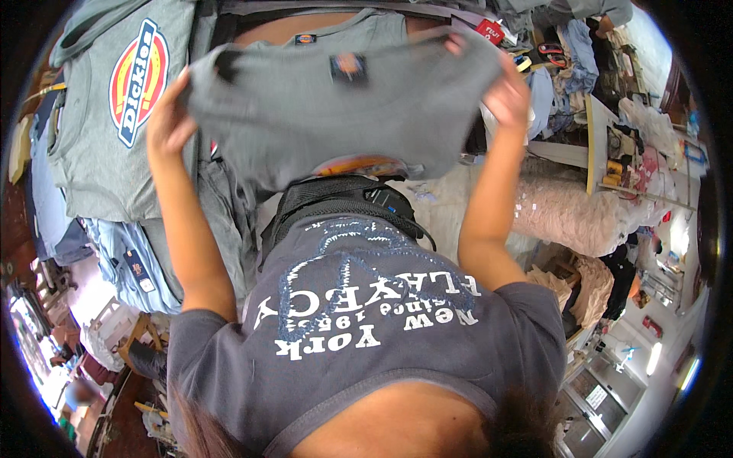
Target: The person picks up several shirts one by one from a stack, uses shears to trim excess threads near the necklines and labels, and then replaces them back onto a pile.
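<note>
A grey T-shirt [305,114] hangs stretched between my two raised hands, slightly smeared by motion. A small dark label shows inside its neck, and part of a colourful print shows at its lower edge. My left hand [169,122] grips the shirt at its left side, fingers partly hidden by cloth. On the opposite side my right hand [507,98] pinches the fabric near the upper corner. Beyond the held shirt lies another grey shirt [385,29] with a neck label. To the left is a grey shirt [84,172] with a large horseshoe-shaped print.
Light blue garments [114,256] with a hanging tag lie below the left pile. A red tag [489,30] and red-handled scissors [551,53] lie at the far right. A large plastic-wrapped beige roll [569,217] lies to the right, near crumpled tan paper [592,294].
</note>
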Tool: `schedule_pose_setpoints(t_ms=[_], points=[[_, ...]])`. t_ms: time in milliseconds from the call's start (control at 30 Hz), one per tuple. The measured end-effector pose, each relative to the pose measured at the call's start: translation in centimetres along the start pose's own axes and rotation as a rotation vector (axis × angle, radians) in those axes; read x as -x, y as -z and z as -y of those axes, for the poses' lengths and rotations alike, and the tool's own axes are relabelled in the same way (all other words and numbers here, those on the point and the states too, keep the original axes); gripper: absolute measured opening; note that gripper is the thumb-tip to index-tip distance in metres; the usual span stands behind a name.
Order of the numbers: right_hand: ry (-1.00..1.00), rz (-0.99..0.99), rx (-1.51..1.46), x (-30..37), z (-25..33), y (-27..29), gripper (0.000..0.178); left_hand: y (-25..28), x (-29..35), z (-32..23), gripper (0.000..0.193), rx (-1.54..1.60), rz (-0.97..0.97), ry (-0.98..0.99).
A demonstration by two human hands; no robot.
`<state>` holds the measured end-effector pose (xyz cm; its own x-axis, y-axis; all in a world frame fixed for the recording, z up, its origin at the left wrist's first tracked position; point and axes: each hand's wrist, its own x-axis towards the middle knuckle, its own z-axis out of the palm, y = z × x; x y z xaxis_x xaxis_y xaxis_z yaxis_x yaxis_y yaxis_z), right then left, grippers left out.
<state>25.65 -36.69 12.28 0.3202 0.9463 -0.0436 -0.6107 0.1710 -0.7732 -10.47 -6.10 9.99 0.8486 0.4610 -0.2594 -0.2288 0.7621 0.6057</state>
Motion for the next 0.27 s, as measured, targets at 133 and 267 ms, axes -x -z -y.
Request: schedule_pose_setpoints(t_ms=[133, 267], points=[[-0.233, -0.168, 0.006, -9.7, -6.5, 6.6, 0.038, 8.2, -9.9, 1.0, 0.025, 0.01, -0.055, 0.254], [-0.337, -0.361, -0.13, -10.5, -8.3, 9.0, 0.045, 9.1, -12.4, 2.8, 0.027, -0.124, -0.298, 0.173]])
